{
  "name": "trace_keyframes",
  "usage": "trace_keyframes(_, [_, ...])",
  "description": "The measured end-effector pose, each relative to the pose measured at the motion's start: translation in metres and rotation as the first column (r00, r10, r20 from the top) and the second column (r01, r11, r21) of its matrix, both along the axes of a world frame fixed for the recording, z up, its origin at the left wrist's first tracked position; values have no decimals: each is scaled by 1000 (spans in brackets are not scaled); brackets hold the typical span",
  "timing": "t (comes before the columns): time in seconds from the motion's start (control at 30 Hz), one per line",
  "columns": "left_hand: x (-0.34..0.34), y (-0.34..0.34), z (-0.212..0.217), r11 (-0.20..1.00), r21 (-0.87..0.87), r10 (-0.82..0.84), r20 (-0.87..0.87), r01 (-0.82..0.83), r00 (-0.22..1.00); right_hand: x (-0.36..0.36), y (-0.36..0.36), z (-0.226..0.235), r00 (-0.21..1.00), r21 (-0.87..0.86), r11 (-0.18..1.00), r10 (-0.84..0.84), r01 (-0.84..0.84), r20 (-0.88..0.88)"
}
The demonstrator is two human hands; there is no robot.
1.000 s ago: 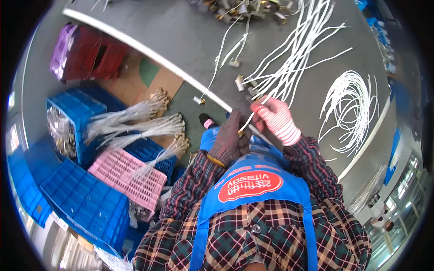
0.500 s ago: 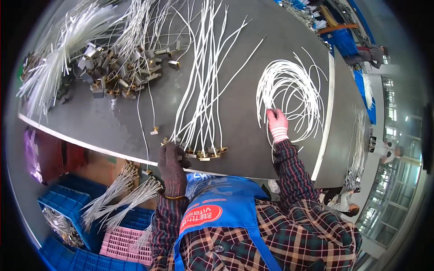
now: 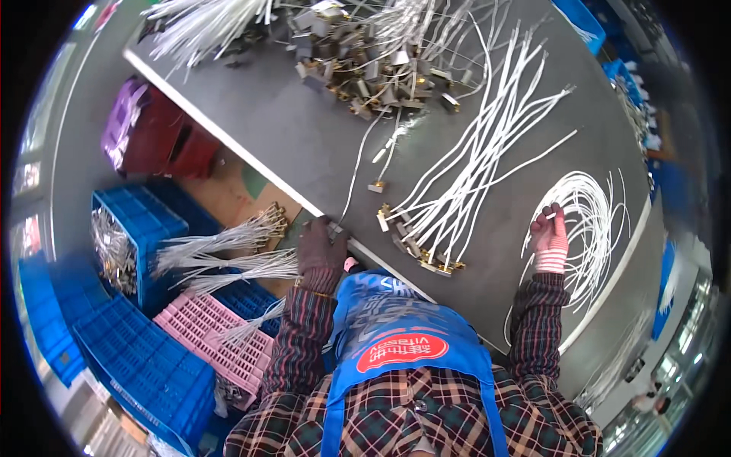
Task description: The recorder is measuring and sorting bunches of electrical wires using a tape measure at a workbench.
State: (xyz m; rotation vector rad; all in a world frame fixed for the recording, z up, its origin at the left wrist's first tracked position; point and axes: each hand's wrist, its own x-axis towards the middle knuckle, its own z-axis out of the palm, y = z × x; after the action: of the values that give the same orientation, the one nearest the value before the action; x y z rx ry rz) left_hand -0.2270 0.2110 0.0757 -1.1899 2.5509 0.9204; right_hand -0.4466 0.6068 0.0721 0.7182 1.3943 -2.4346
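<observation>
The left hand (image 3: 321, 250), in a dark glove, is at the white-edged rim of the desk (image 3: 266, 114); its fingers are curled beside a small metal block (image 3: 335, 228) at the end of a thin white wire (image 3: 356, 171), and whether that grip is closed on the block I cannot tell; the right hand (image 3: 550, 238), in a glove with a red-and-white striped cuff, is over the left side of a coil of white wires (image 3: 580, 189); its grip is pinched together on one white strand (image 3: 553, 215), which shows at the fingertips.

Between the hands a loose bundle of white wires (image 3: 480, 164) lies fanned across the desk, with metal end pieces (image 3: 438, 266) grouped at its near end; beyond it sits a heap of metal blocks (image 3: 381, 72) with wires trailing from it; one more block (image 3: 376, 186) lies apart on the desk, nearer the left hand.

Below the desk on the left are a pink basket (image 3: 198, 320), a blue crate (image 3: 145, 365) and bunches of pale wires (image 3: 228, 236) with brass-coloured ends; a blue apron (image 3: 358, 305) covers the person's front.
</observation>
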Motion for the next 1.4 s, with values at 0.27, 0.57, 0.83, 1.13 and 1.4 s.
trace_keyframes(0.27, [33,-4,-26,942,336,66,-178,-2,982,95,-213,55,512,-63,527,843,-848,163])
trace_keyframes(0.57, [77,6,33,420,884,435,2,-205,901,169,-273,25,609,-286,621,780,-730,143])
trace_keyframes(0.83, [273,-32,-17,658,648,-475,-38,384,879,188,-286,-8,682,-240,696,716,-677,153])
trace_keyframes(1.13, [485,-18,-71,130,987,166,73,-95,983,106,-309,47,821,138,829,557,-542,-123])
trace_keyframes(1.4, [520,-27,-95,426,896,-61,-115,130,991,81,-301,63,851,144,881,472,-450,-229])
